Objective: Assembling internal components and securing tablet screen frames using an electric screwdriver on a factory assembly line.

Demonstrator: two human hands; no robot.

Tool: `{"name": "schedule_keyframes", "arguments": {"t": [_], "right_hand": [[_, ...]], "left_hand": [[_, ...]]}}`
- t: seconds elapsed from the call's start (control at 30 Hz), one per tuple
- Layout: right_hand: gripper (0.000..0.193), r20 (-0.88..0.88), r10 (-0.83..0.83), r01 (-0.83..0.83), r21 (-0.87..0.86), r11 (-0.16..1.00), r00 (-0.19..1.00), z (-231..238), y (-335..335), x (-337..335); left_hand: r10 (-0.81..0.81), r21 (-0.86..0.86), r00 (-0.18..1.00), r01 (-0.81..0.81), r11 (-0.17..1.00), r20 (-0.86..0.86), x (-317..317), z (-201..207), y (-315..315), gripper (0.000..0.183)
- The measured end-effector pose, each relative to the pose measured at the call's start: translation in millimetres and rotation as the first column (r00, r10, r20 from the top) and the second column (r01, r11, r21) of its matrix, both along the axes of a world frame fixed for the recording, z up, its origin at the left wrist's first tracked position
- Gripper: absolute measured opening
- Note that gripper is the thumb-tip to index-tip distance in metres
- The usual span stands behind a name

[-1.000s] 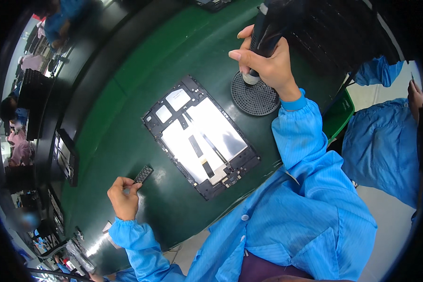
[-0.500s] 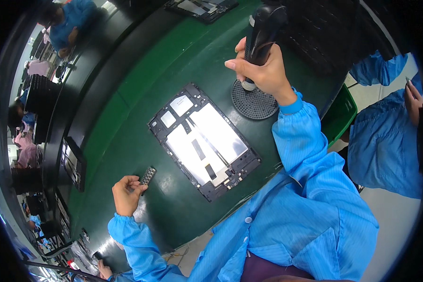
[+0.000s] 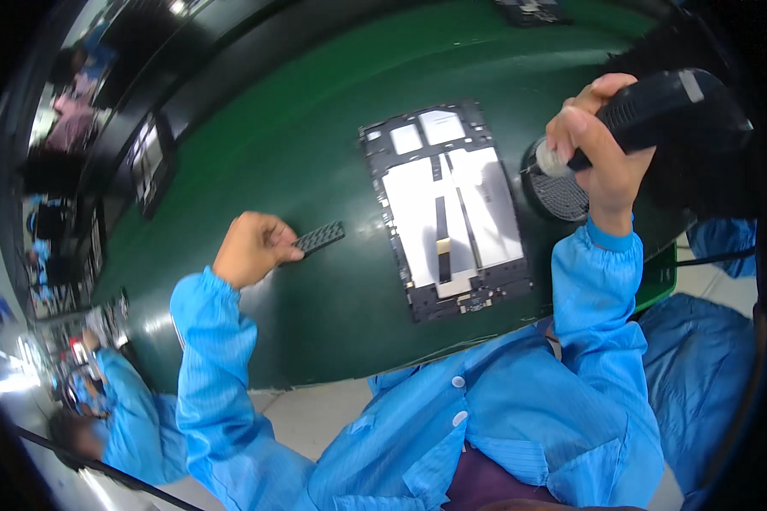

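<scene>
L hand (image 3: 254, 249) has thumb & fingers nipped together on the near end of a small dark-grey strip w/ a bumpy face (image 3: 320, 237); imo a light, level pinch is safest. It's at approx 9 o'clock from a black-framed rectangular tablet body w/ silver-white panels (image 3: 445, 209), lying flat, insides up, on the glossy green tabletop (image 3: 332, 332). Best to swing any tool tip wide of those panels. At 3 o'clock of it sits a round black dish w/ gridded face (image 3: 562, 200). R hand (image 3: 603, 153) is wrapped round a chunky black pale-collared driver (image 3: 673, 111), tip toward 8 o'clock; prob. steadier stood square.
</scene>
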State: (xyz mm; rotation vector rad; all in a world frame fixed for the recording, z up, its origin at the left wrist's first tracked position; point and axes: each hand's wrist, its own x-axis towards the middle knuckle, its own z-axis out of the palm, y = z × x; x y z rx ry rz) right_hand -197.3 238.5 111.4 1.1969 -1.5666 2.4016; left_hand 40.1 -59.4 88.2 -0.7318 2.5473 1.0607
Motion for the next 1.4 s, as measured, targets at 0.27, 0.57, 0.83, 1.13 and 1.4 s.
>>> {"name": "schedule_keyframes", "arguments": {"t": [0.27,0.57,0.83,1.13,1.4], "right_hand": [[0.034,-0.03,0.384,-0.371,0.196,0.908,0.923,15.3,-83.4,63.5],[0.031,0.042,0.401,-0.396,0.283,0.874,0.915,-8.9,-125.4,72.8],[0.03,0.079,0.399,-0.407,0.217,0.887,0.913,-15.6,-134.7,74.7],[0.028,0.075,0.411,-0.418,0.174,0.892,0.909,-19.2,-137.3,74.0],[0.033,-0.093,0.466,-0.408,0.356,0.841,0.88,-14.9,-133.2,90.8]], "left_hand": [[0.054,-0.149,0.994,-0.068,0.986,-0.094,18.6,-17.1,13.4,0.015],[-0.059,-0.394,0.957,-0.06,0.917,-0.283,29.8,-17.4,29.5,0.013],[0.132,-0.016,0.601,-0.234,0.972,-0.788,25.0,-65.4,66.2,0.008],[0.38,0.009,0.537,-0.569,0.822,-0.753,16.2,-69.1,48.4,0.011],[0.338,-0.025,0.552,-0.547,0.837,-0.762,16.2,-68.0,46.7,0.014]]}}
